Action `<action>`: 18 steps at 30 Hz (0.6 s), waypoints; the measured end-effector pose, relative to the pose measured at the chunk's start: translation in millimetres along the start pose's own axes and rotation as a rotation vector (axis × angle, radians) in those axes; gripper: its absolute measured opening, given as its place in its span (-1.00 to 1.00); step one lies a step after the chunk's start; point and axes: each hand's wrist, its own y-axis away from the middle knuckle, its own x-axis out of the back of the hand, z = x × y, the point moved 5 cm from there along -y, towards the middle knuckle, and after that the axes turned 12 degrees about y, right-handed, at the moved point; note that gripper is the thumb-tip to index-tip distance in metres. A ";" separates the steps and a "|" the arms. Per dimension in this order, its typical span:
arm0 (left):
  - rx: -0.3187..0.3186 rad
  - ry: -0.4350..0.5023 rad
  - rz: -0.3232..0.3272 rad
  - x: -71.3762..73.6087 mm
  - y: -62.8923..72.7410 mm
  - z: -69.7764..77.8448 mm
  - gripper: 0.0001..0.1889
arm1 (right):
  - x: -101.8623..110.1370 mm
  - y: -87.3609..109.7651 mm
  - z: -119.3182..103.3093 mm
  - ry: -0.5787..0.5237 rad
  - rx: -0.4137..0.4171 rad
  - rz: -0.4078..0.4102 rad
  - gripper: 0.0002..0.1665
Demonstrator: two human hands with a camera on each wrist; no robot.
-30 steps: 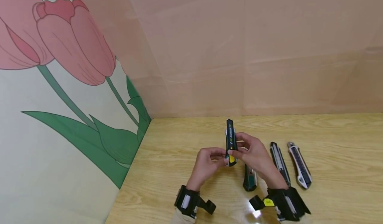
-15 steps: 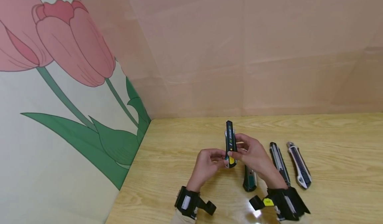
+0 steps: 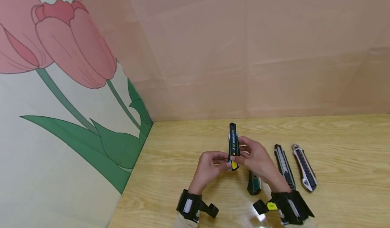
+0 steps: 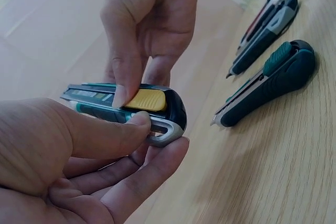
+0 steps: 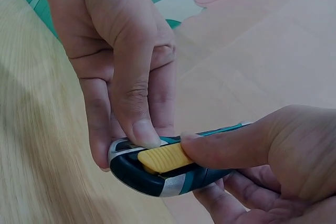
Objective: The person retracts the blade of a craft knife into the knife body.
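Observation:
A dark utility knife with a yellow slider [image 5: 165,158] is held off the table between both hands, its long body [image 3: 234,140] pointing away from me. My left hand [image 3: 208,167] pinches the slider end near its silver loop [image 4: 170,132], thumb on one side and fingers beneath. From the other side my right hand [image 3: 257,158] grips the body, with the thumb [image 4: 121,93] at the front edge of the yellow slider and the fingers behind. No bare blade shows at the far tip in the head view. A green and black utility knife [image 4: 268,85] lies close to the right wrist.
To the right on the wooden table [image 3: 350,160] lie two more utility knives, a black and grey one [image 3: 284,167] partly behind the right forearm and a white and dark one [image 3: 304,168]. A pinkish sheet [image 3: 243,52] hangs behind; a tulip-print sheet [image 3: 76,99] covers the left.
Both hands keep the same grip on the knife with the yellow slider. Hands and knife have shifted only slightly left and down in the head view. The knives on the table have not moved.

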 end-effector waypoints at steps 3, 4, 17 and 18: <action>0.009 0.005 0.005 -0.9 0.1 1.2 -0.82 | 1.6 0.7 0.7 -0.021 0.006 -0.007 -0.32; 0.006 0.007 0.007 -0.7 -0.2 0.8 -0.82 | 2.0 0.6 0.8 -0.023 0.010 -0.006 -0.32; -0.022 -0.009 0.082 5.5 -4.0 -2.4 -0.82 | -2.0 -3.0 1.5 0.087 -0.041 0.064 -0.56; -0.027 -0.010 0.083 5.7 -3.8 -2.1 -0.83 | -2.2 -3.0 1.1 0.087 -0.039 0.065 -0.56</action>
